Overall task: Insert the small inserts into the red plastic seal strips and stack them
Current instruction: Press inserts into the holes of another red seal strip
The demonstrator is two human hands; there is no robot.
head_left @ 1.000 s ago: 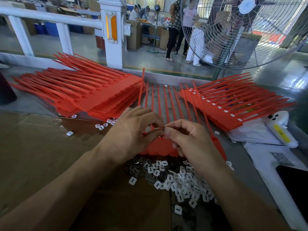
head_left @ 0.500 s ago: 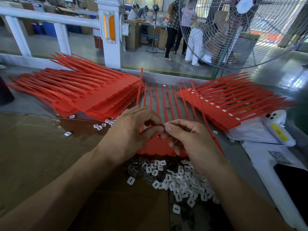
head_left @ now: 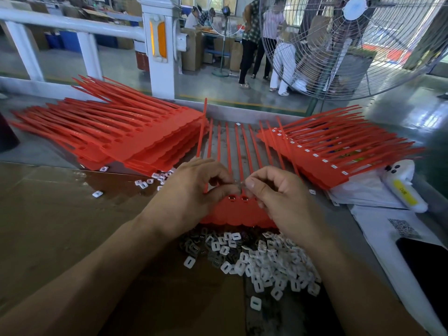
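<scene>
at table centre, near edge: left hand [head_left: 194, 192] and right hand [head_left: 274, 195] both pinch one small insert [head_left: 238, 185] just above the open sockets of the red seal strip sheet [head_left: 232, 214]. loose inserts pile [head_left: 261, 258] lies nearer. advice: square the insert over one socket, press straight down till flush, then place sheet on finished stack [head_left: 322, 163], far right.

Seal strip sheet [head_left: 236, 212] lies ctr on table [head_left: 48, 238], tails pointing far. Loose inserts [head_left: 261, 260] heaped just near of it. One strip stack [head_left: 116, 137] far left, another [head_left: 334, 151] far right. Fan [head_left: 351, 44] beyond table, far right.
</scene>
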